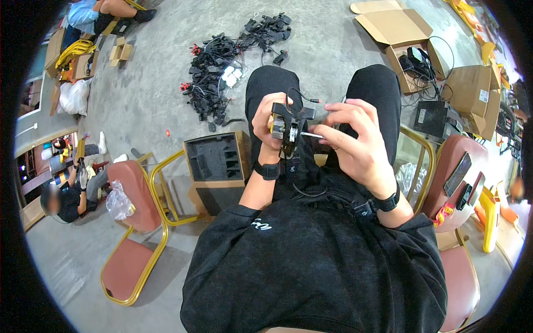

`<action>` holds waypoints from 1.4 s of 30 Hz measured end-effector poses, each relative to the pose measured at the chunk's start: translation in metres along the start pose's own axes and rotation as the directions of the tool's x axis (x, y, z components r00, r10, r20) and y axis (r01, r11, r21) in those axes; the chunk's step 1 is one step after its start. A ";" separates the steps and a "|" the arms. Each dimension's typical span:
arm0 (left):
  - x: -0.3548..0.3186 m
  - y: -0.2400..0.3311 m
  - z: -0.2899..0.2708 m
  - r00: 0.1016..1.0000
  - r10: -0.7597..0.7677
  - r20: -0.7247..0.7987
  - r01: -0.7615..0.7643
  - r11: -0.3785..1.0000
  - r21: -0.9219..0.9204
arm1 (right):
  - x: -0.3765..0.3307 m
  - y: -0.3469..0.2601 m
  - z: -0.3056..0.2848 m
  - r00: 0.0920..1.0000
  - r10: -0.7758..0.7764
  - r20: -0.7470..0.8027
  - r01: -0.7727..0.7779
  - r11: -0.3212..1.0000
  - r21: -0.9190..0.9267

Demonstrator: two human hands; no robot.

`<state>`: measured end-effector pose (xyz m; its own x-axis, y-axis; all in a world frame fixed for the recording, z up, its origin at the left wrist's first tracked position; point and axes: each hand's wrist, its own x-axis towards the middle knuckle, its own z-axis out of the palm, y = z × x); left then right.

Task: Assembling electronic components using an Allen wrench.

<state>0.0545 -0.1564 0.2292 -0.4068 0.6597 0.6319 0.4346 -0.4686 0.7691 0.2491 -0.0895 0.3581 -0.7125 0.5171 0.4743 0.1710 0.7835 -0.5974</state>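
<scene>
Gripping the black device (290,129) over the left thigh (272,83), my left hand (268,119) wraps it; my right hand (355,136) pinches a slim metal tool (312,135) at its side. I reckon that tip could slip if either hand twists, and the loose red-tipped cable (315,101) might snag. Beyond, a heap of black parts (214,55); foam-lined box (244,147) and chair (144,205) crowd my left.

A grey, mottled concrete floor (152,89) carries a sprawling heap of black cabled parts (208,69). To the heap's right stands a large open brown cardboard box (397,29), and to its left a small brown cardboard carton (120,53)
</scene>
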 end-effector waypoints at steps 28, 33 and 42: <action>0.006 0.008 0.001 1.000 0.015 -0.024 -0.013 0.996 0.094 | -0.006 -0.007 0.006 0.666 0.238 0.706 -0.663 -0.243 0.708; 0.006 0.007 0.001 0.999 0.024 -0.032 -0.022 0.998 0.065 | -0.006 -0.005 0.006 0.621 0.165 0.766 -0.615 -0.503 0.607; 0.004 0.006 0.003 0.999 0.013 -0.044 -0.011 0.999 0.037 | -0.009 -0.007 0.006 0.599 0.129 0.791 -0.555 -0.645 0.526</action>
<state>0.0584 -0.1547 0.2364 -0.4362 0.6272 0.6452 0.4683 -0.4540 0.7580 0.2505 -0.1019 0.3540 -0.9424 0.1384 -0.3046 -0.0724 -0.9732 -0.2182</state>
